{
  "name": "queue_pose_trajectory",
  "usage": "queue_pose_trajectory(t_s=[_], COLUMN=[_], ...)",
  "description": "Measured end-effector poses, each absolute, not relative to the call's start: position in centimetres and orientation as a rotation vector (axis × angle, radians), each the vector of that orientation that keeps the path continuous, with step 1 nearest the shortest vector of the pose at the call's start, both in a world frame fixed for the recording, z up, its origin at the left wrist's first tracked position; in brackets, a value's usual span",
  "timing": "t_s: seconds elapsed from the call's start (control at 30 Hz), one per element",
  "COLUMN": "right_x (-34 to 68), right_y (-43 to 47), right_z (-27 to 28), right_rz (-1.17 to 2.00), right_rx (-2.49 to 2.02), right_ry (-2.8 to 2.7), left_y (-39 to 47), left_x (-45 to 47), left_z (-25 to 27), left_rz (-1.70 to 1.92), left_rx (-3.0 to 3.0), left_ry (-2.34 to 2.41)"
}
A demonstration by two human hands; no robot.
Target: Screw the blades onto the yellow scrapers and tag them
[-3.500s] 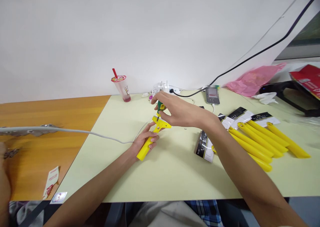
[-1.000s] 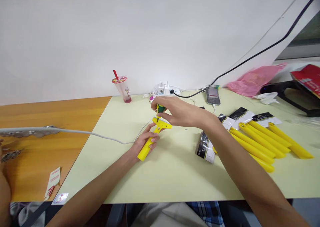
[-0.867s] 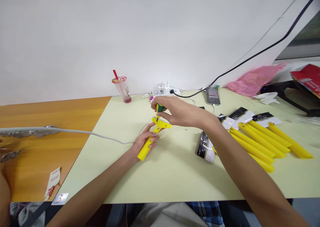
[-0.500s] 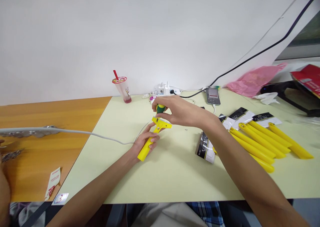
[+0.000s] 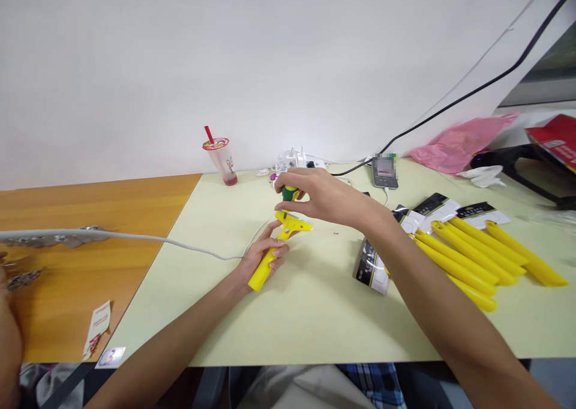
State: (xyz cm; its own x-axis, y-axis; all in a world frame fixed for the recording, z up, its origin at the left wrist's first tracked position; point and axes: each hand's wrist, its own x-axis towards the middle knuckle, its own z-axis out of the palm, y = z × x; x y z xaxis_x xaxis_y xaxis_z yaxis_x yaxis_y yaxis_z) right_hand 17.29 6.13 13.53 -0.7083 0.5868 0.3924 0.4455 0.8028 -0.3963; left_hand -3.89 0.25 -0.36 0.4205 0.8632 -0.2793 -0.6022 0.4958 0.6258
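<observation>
My left hand point(image 5: 257, 254) is closed around the handle of a yellow scraper point(image 5: 264, 270), its wide head pointing up and away from me. Above that head, my right hand point(image 5: 326, 198) grips the green and yellow handle of a screwdriver point(image 5: 288, 194) between thumb and fingers. The screwdriver points down at the scraper head; whether its tip sits in a screw is too small to tell. A tiny metal piece point(image 5: 335, 233) lies on the table to the right of the scraper.
To the right lie several yellow handles point(image 5: 472, 254) and black-and-white packages point(image 5: 371, 269). A drink cup point(image 5: 223, 162), a power strip point(image 5: 294, 159) and a phone point(image 5: 384, 172) stand or lie along the wall. A grey cable point(image 5: 180, 245) crosses from the left, where another person's arm point(image 5: 9, 343) shows.
My right fingers have shifted on the screwdriver handle, with the thumb now stretched out straighter. The scraper has moved very slightly; my left hand keeps its grip.
</observation>
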Motion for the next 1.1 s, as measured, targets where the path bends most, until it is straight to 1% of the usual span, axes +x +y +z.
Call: queue_pose_trajectory(t_s=[0.17,0.3,0.53,1.1], right_x=[17.42,17.83,17.77,17.90], right_y=[6.23,6.41,6.12,6.73], right_z=[13.19,12.88,13.43,13.16], right_rz=[0.399,0.496,0.558,0.473], right_rx=[-0.754,-0.755,-0.750,-0.784], right_ry=[-2.474,-2.493,-2.502,-2.451], left_y=[0.34,0.46,0.53,0.46], left_x=[-3.74,-3.62,-3.81,-3.80], left_z=[-0.38,-0.32,-0.23,-0.18], left_rz=[0.978,0.995,0.991,0.989], left_rx=[0.460,0.428,0.433,0.439], left_ry=[0.659,0.682,0.652,0.648])
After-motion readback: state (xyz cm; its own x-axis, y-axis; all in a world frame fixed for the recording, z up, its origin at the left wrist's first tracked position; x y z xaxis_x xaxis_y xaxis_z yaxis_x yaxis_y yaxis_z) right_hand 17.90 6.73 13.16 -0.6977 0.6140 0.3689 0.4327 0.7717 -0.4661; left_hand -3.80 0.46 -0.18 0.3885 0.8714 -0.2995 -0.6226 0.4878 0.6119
